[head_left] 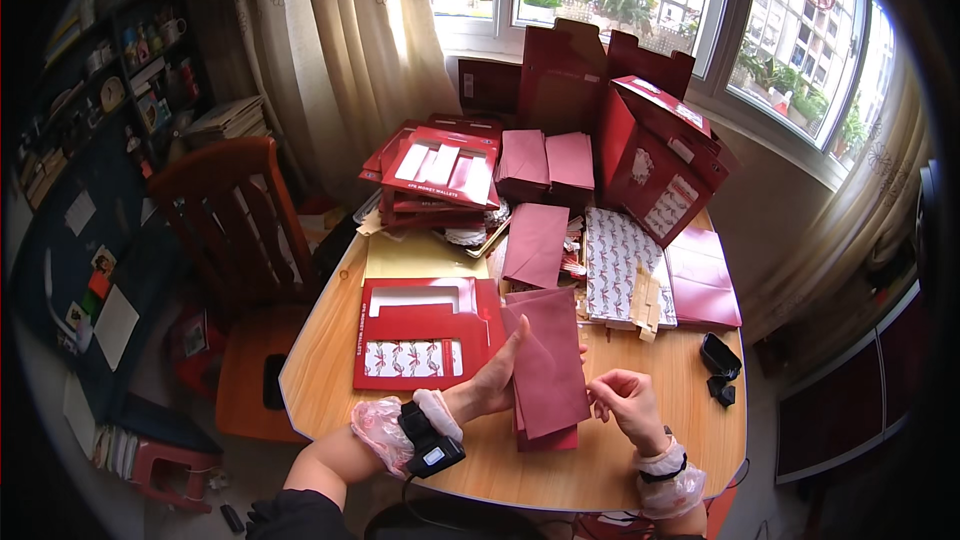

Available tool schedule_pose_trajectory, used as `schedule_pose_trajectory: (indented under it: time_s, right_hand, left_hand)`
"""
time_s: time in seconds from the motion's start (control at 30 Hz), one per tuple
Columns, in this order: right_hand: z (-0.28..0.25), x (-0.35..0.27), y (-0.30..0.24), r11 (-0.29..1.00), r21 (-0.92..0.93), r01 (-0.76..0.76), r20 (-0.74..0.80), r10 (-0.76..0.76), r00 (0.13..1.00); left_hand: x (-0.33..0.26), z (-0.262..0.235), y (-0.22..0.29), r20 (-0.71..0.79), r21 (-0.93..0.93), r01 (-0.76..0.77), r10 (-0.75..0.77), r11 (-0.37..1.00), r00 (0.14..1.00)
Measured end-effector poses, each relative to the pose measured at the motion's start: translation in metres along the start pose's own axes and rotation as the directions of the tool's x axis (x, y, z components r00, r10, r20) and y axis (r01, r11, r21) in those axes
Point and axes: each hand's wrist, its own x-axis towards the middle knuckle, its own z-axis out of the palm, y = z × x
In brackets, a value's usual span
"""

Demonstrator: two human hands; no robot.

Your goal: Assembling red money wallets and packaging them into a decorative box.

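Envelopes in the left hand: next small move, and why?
Probably square the stack: use the right hand to even up the envelopes. The left hand holds them, their bottom edges don't line up, with some sticking out below the front one, and the right hand's fingertips are right by the stack's right edge; whether they touch it, I can't tell.

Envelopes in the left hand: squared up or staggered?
Staggered: the envelopes in the left hand don't line up; a red edge pokes out below the top one.
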Motion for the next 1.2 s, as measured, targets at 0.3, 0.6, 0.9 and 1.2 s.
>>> schedule_pose_trajectory:
  time_s: [0.3,0.6,0.9,1.2]
  right_hand:
    - [0.000,-0.004,0.009,0.981,-0.189,0.050,0.093,-0.033,0.995]
    - [-0.022,0.000,-0.007,0.971,0.224,0.086,-0.116,-0.061,0.991]
    - [0.001,-0.007,-0.003,0.966,0.256,-0.020,0.063,0.004,0.998]
    - [0.006,-0.010,-0.005,0.995,-0.096,-0.032,0.098,0.042,0.994]
  left_hand:
    - [-0.001,-0.001,0.001,-0.115,-0.111,-0.153,0.140,0.982,0.983]
    - [-0.003,0.000,0.006,-0.084,-0.119,-0.170,0.161,0.978,0.983]
    - [0.000,-0.003,0.001,-0.109,-0.070,-0.139,0.131,0.988,0.985]
    - [0.002,0.003,0.006,-0.093,-0.113,-0.062,0.052,0.992,0.994]
